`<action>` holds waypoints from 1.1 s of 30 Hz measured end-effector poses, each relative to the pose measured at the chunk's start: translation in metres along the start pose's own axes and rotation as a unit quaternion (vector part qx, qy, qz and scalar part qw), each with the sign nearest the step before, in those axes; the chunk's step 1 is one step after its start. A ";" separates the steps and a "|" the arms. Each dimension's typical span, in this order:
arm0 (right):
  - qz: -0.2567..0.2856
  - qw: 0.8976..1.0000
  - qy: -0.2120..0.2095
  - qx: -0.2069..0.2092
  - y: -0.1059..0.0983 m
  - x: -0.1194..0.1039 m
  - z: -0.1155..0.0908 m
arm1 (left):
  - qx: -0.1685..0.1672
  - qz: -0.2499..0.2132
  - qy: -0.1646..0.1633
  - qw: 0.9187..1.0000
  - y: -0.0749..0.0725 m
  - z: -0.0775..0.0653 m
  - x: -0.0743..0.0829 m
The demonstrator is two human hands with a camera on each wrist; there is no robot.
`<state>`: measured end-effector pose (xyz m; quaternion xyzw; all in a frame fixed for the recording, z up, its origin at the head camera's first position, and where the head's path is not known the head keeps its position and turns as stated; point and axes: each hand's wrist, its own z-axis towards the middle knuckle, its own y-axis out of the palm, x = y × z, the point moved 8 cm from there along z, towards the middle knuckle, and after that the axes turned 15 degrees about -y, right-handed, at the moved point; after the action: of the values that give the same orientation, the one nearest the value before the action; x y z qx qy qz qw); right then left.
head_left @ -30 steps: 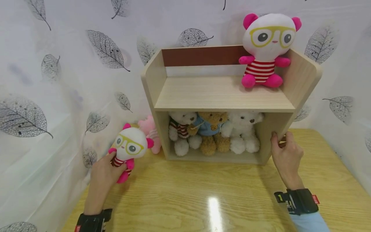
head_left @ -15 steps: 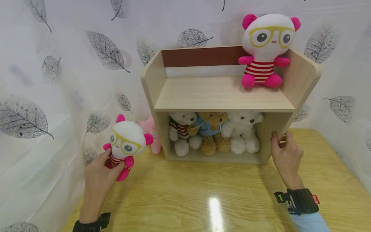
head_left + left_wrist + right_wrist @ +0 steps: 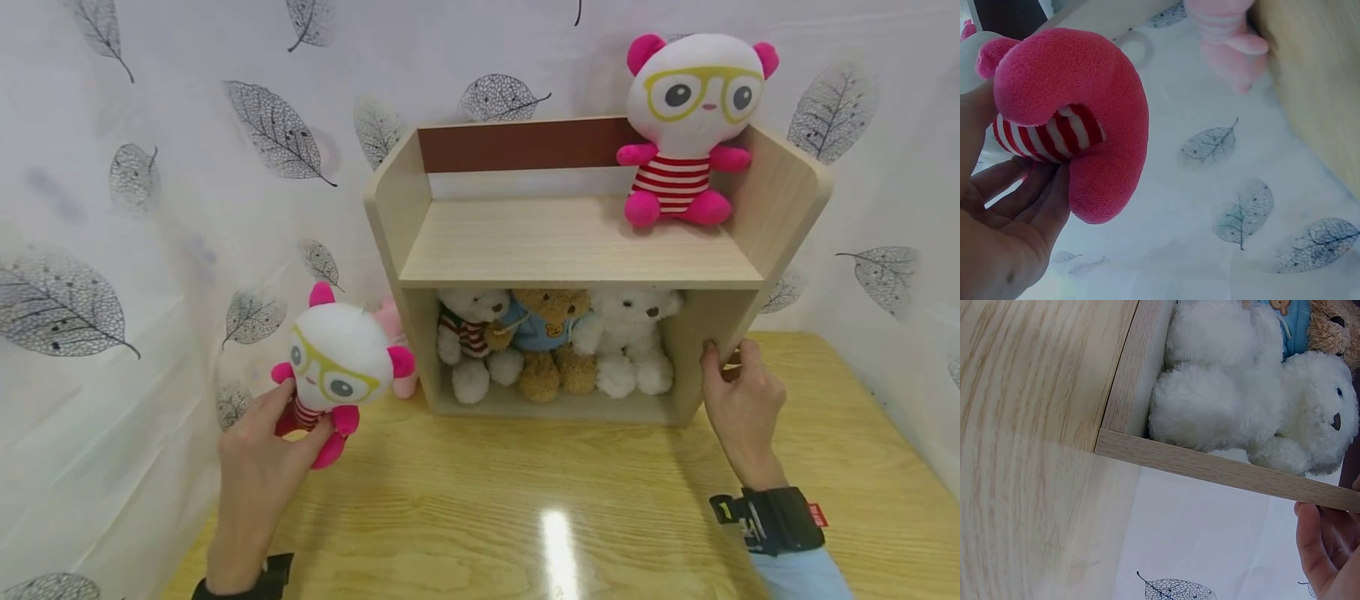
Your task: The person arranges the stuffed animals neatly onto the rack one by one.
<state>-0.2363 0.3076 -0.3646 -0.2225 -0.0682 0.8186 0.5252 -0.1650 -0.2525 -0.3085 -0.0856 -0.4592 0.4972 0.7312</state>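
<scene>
My left hand (image 3: 258, 462) grips a plush panda (image 3: 341, 354) by its red-and-white striped body. The toy has a white head, pink ears and yellow printed glasses, and it tilts above the table left of the shelf. In the left wrist view its pink legs (image 3: 1113, 94) point toward the camera, with my thumb and fingers around the body. At the shelf's right side panel (image 3: 720, 358), my right hand (image 3: 746, 408) pinches the front edge. The right wrist view shows those fingers (image 3: 1313, 544) at the panel's edge, partly cut off by the frame.
A two-level wooden shelf (image 3: 577, 246) stands on the table (image 3: 480, 500). Another panda (image 3: 686, 133) sits at its upper right. Below sit a striped-sweater bear (image 3: 472, 342), a brown bear (image 3: 547, 342) and a white bear (image 3: 633, 342). A pale pink toy (image 3: 403, 383) is partly hidden behind the held panda.
My left hand has lifted the panda slightly, first to the left, then back a little to the right toward the shelf. My right hand stays at the side panel.
</scene>
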 end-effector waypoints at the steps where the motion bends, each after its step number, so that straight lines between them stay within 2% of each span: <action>1: -0.001 1.000 0.001 -0.001 0.000 0.000 0.000 | -0.001 -0.006 0.006 1.000 0.000 -0.001 0.003; 6: 0.000 1.000 -0.002 -0.008 0.000 -0.003 0.001 | -0.004 -0.040 0.034 0.999 0.001 -0.004 0.016; 9: 0.005 1.000 -0.011 -0.009 -0.001 -0.004 0.002 | 0.008 -0.062 0.060 0.996 0.002 -0.007 0.024; 13: 0.005 1.000 -0.017 -0.008 -0.001 -0.004 0.003 | 0.030 -0.095 0.099 0.990 0.004 -0.011 0.036; 17: 0.004 1.000 -0.013 -0.003 -0.001 -0.004 0.002 | 0.036 -0.127 0.126 0.983 0.007 -0.013 0.048; 25: -0.001 1.000 -0.014 0.003 -0.001 -0.004 0.001 | 0.004 -0.151 0.144 0.978 0.026 -0.011 0.070; 33: -0.007 1.000 -0.014 0.004 -0.001 -0.003 0.000 | -0.008 -0.178 0.166 0.970 0.042 -0.009 0.093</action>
<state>-0.2346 0.3057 -0.3636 -0.2080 -0.0738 0.8183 0.5307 -0.1778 -0.1541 -0.2831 -0.0896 -0.3434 0.3339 0.8733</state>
